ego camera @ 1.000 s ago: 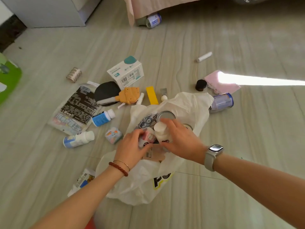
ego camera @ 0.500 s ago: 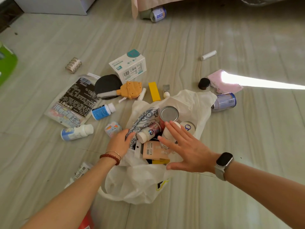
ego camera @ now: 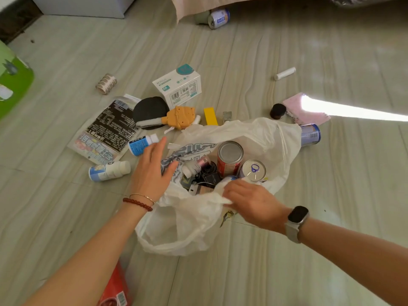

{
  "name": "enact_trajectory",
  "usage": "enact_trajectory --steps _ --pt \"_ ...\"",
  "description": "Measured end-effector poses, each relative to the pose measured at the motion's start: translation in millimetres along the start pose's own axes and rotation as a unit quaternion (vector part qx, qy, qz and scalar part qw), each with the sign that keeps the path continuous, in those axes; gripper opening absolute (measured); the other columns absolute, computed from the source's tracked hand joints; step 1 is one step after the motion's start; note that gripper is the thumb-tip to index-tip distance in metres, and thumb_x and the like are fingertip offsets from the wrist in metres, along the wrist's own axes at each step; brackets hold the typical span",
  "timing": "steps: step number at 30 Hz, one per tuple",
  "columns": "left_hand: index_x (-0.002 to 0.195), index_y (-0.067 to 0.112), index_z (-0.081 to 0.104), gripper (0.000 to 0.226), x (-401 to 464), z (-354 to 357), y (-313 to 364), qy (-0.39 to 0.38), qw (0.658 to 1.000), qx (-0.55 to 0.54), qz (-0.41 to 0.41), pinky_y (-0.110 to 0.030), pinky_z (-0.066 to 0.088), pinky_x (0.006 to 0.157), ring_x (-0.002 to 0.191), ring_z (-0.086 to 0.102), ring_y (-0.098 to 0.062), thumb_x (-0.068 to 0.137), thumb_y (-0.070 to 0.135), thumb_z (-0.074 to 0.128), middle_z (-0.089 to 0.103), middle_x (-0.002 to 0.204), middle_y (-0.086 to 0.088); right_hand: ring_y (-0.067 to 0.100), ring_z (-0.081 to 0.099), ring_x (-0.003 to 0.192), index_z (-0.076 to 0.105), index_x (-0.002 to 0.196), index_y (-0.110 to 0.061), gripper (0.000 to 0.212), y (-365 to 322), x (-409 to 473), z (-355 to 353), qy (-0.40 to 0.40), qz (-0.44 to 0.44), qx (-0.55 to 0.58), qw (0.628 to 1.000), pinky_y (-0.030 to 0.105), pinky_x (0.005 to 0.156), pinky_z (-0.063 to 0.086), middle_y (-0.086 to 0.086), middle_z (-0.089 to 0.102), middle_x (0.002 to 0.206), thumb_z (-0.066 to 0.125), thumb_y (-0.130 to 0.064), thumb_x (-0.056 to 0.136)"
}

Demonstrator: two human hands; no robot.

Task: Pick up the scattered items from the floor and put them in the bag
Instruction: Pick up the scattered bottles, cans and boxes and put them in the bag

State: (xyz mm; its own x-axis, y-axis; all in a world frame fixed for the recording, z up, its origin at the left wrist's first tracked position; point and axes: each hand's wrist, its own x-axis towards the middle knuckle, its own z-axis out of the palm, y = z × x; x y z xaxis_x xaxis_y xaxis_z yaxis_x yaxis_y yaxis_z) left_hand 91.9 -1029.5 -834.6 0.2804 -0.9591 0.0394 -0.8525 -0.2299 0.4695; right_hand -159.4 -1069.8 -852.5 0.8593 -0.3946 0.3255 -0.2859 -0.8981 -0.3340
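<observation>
A white plastic bag (ego camera: pixel 183 226) lies open on the floor, holding a red can (ego camera: pixel 229 159), a silver pull-tab can (ego camera: pixel 254 170), a small bottle and dark items. My right hand (ego camera: pixel 251 200) pinches the bag's near rim. My left hand (ego camera: pixel 152 171) hovers with fingers straight over the bag's left edge, just short of a blue-labelled bottle (ego camera: pixel 141 144). A second white bottle (ego camera: pixel 109 171) lies left of it. Farther out are a black printed packet (ego camera: pixel 106 131), a white box (ego camera: pixel 178 85), a black paddle (ego camera: pixel 150 111), an orange toy (ego camera: pixel 180 117) and a yellow block (ego camera: pixel 210 116).
A blue can (ego camera: pixel 310 134), a dark jar (ego camera: pixel 277 111) and a pink cloth (ego camera: pixel 305 109) lie right of the bag. A white tube (ego camera: pixel 284 73), a tape roll (ego camera: pixel 106 83) and another can (ego camera: pixel 218 18) under the bed lie farther off. A red packet (ego camera: pixel 114 290) sits near my left arm.
My right hand let go of the white bottle into the bag, drew back and took hold of the bag's rim. My left hand left the bag's mouth and moved up-left toward the blue bottle.
</observation>
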Motion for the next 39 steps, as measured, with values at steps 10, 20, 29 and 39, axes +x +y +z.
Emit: enact_trajectory --steps 10,20,29,39 --pt "0.144 0.033 -0.004 0.074 -19.3 22.8 -5.8 -0.254 0.945 0.200 0.046 -0.047 0.011 0.115 0.144 -0.004 -0.022 0.083 0.067 0.021 -0.002 0.156 0.007 0.023 0.062 0.098 0.046 0.129 -0.032 0.059 -3.8 -10.9 -13.3 -0.244 0.095 0.047 0.964 0.036 0.077 0.049 -0.003 0.063 0.115 0.021 -0.058 0.082" --pt "0.141 0.030 0.021 0.069 -60.2 -22.2 -11.7 -0.135 0.972 0.164 0.104 -0.051 0.025 0.108 0.140 0.020 -0.023 0.078 0.059 0.027 0.027 0.152 -0.005 0.018 0.056 0.101 0.059 0.116 -0.021 0.044 -19.1 16.4 -11.9 -0.168 0.033 0.052 0.984 0.032 0.085 0.046 -0.004 0.067 0.105 0.029 -0.045 0.093" --pt "0.126 0.015 0.050 0.080 -127.7 -96.7 -105.4 -0.128 0.970 0.089 -0.186 -0.039 0.042 0.098 0.115 0.050 -0.027 0.069 0.063 0.021 0.053 0.128 -0.009 0.028 0.060 0.097 0.056 0.115 -0.009 0.037 -99.1 142.6 40.6 -0.166 -0.145 0.076 0.972 0.036 0.080 0.052 0.011 0.063 0.109 0.039 -0.022 0.085" --pt "0.131 0.017 0.029 0.081 -193.0 -16.6 -118.2 -0.198 0.911 0.010 -0.361 -0.033 0.042 0.092 0.109 0.047 -0.025 0.070 0.058 0.064 0.037 0.121 -0.008 0.026 0.040 0.124 0.029 0.137 -0.020 0.056 -135.3 190.0 168.5 -0.420 -0.083 -0.050 0.902 0.042 0.097 0.035 0.005 0.044 0.136 0.052 -0.023 0.086"
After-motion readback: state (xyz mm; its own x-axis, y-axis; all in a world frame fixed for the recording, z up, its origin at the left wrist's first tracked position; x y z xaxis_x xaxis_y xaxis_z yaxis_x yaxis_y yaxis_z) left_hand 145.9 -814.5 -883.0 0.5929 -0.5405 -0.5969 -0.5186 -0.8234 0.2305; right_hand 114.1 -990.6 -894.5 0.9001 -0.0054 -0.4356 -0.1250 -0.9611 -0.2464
